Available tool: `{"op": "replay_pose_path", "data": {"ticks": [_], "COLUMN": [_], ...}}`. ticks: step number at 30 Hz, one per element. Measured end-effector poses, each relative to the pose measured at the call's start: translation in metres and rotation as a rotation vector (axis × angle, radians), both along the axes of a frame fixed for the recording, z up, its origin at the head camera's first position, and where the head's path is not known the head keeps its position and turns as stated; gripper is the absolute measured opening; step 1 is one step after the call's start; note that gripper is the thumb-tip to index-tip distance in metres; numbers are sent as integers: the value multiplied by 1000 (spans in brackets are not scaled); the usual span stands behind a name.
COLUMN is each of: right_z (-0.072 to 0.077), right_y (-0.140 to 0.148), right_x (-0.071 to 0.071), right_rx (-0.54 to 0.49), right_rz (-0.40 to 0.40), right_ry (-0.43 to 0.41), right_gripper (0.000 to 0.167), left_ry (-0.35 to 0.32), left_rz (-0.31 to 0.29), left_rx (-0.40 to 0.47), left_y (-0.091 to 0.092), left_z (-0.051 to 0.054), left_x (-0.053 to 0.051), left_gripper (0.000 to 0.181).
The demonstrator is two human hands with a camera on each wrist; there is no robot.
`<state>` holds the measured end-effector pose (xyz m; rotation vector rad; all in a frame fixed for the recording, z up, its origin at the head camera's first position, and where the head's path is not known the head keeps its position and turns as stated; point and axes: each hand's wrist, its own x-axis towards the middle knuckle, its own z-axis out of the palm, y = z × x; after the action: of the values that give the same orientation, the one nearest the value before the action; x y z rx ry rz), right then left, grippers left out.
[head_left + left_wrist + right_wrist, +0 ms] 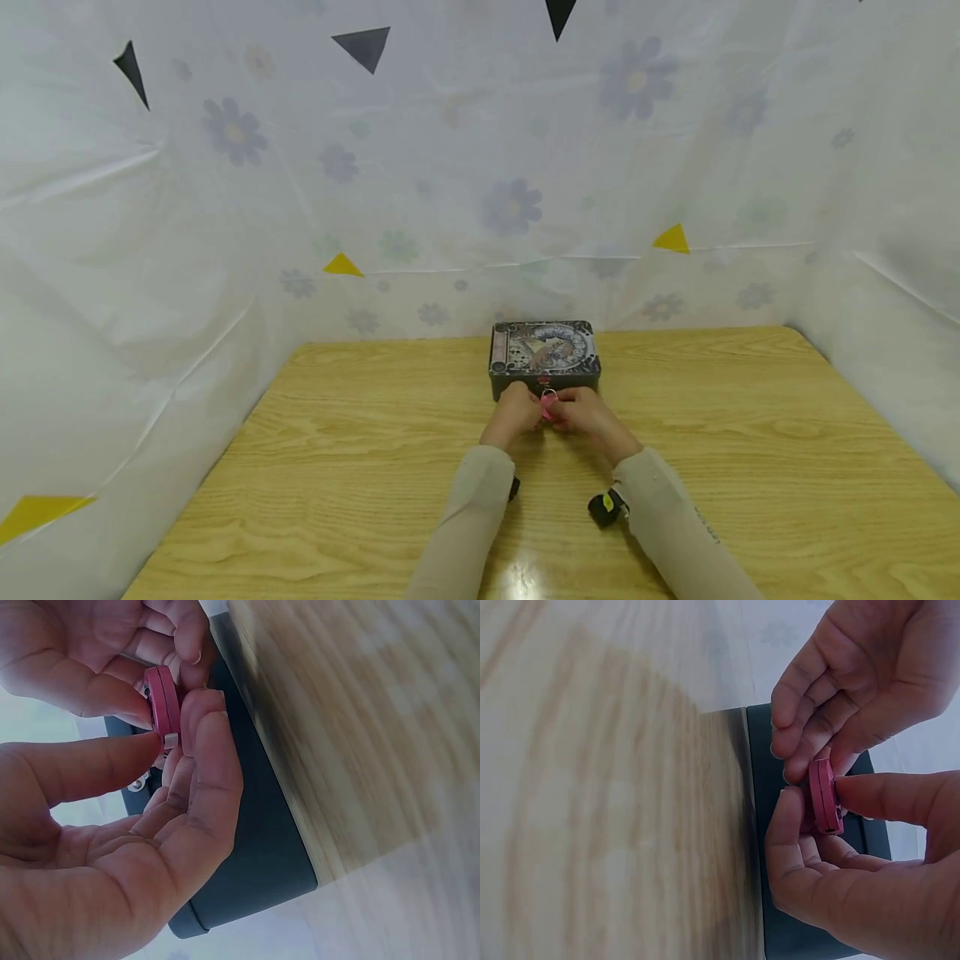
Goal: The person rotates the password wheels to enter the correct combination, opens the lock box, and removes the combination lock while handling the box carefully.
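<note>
Centrally, the pink padlock [550, 405] sits between the two hands, its flat round body pinched from both sides. The left hand [517, 408] clamps the body between thumb and bent fingers; the right hand [587, 410] does the same from the opposite side, with the fingertips of both hands close together. A silver loop [550, 391] rises from the padlock at the top of the grip, toward the box; whether it passes through the catch cannot be determined. Directly behind the grip, a small metal catch [139, 782] is fitted to the front wall of a dark box [545, 350]. The box lies flat with its lid down, the lid bearing a printed picture inside an ornamental border. On the near side of the grip, pale sleeves [667, 508] cover both forearms, and a black wrist unit [604, 507] is visible below the right wrist. Beneath and around the grip extends a wood-grain table [360, 450]. Farthest beyond the grip, behind the box, hangs a white sheet [465, 150] printed with flowers, carrying black and yellow triangles [343, 266].
</note>
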<state>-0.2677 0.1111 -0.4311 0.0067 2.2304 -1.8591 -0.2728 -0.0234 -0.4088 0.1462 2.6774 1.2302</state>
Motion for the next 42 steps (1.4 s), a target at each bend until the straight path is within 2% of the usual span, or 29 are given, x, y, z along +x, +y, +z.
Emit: {"op": "replay_pose_path", "data": {"ticks": [16,25,29,36,42], "right_z": [4,4,5,4,2], "right_y": [-1,0,0,1,0], "right_x": [-2,-1,-1,0,1], "right_rx": [-11,0,1,-23,-40], "right_rz": [-29,-36,-32,-12,1], "right_ry": [-34,-22,-33,-29,-16], "right_gripper": [34,34,35,33,30], "left_ry": [-78,-83,-100,-73,-83], "left_rz": [27,48,57,54,63], "left_rx": [184,175,203,193,196], "left_y": [1,5,5,4,3], "left_z": [4,2,2,1,0], "left_x": [1,0,0,1,2], "left_gripper": [18,19,17,19,18]}}
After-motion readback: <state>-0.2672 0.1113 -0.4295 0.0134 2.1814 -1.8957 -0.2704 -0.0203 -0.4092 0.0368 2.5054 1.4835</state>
